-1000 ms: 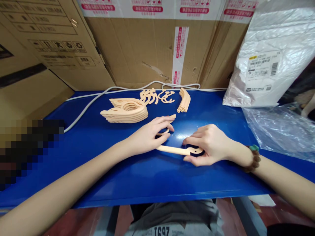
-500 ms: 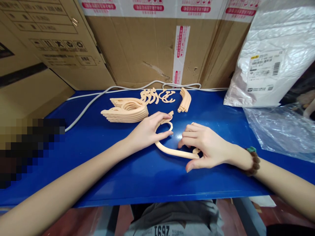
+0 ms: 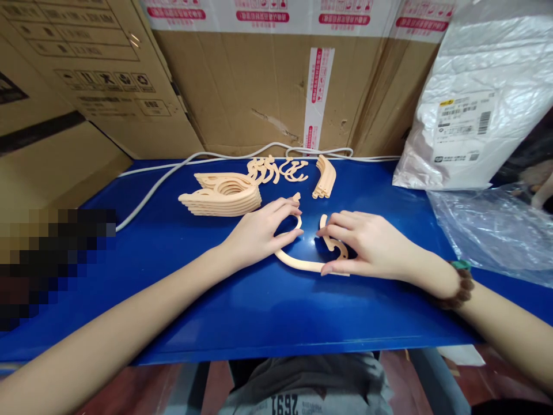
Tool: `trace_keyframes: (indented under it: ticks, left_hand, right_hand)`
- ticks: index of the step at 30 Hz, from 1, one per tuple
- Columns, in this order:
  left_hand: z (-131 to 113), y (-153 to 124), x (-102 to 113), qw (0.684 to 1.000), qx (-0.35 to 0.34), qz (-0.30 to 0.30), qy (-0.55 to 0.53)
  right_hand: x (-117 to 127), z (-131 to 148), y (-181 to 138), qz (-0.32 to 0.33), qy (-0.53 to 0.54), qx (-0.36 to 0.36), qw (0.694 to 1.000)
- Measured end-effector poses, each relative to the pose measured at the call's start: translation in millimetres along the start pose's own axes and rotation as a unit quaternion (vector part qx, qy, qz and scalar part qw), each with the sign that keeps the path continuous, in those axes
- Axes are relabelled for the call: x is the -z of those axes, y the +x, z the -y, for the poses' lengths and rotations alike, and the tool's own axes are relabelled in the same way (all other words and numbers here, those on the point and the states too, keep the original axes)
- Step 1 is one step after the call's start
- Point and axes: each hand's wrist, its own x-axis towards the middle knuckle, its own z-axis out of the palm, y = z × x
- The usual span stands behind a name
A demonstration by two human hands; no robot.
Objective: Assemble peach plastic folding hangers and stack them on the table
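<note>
A beige plastic folding hanger [image 3: 298, 264] lies partly unfolded on the blue table, its long curved arm towards me. My left hand [image 3: 261, 233] is closed around its left part, with thumb and fingers on the looped piece and hiding much of it. At the other end, my right hand [image 3: 367, 242] bends over the hanger, its thumb against the long arm. Its fingers touch a small curved hook piece [image 3: 341, 249] and a short piece pointing away from me. Exactly how these parts join is hidden under the right hand.
Beyond my left hand sits a stack of similar beige hangers [image 3: 220, 203]. Loose hooks [image 3: 263, 169] and a bundle of curved arms [image 3: 325, 177] lie farther back, before a white cable [image 3: 190, 158] and cardboard boxes [image 3: 242, 86]. A white plastic parcel [image 3: 462, 127] stands at right.
My right hand has shifted slightly away from me and turned, its thumb now pressing the long arm. The short piece and hook show more clearly. The left hand has barely moved.
</note>
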Motion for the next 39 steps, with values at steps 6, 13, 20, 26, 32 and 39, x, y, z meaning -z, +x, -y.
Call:
trace_keyframes:
  ticks: [6, 13, 20, 26, 32, 39]
  left_hand:
    - [-2.5, 0.2, 0.6, 0.996, -0.027, 0.013, 0.082]
    - [1.2, 0.9, 0.6, 0.995, -0.037, 0.007, 0.097]
    - [3.3, 1.7, 2.2, 1.0, -0.003, -0.005, 0.025]
    - [7.7, 2.7, 2.5, 0.998, 0.017, -0.02, 0.054]
    - [12.7, 2.4, -1.2, 0.994, -0.017, 0.01, 0.104]
    - [13.1, 1.9, -1.5, 0.992, -0.024, 0.013, 0.123]
  right_hand:
    - [-6.5, 14.2, 0.9, 0.029, 0.119, 0.059, 0.991]
    - [-6.5, 22.4, 1.7, 0.035, 0.155, 0.088, 0.983]
    - [-6.2, 19.4, 2.6, 0.045, 0.13, 0.097, 0.986]
    - [-7.0, 14.7, 3.6, 0.027, 0.098, 0.063, 0.993]
    - [-7.4, 1.6, 3.9, -0.006, 0.046, 0.031, 0.998]
    - [-15.0, -12.6, 3.2, -0.066, -0.029, -0.025, 0.997]
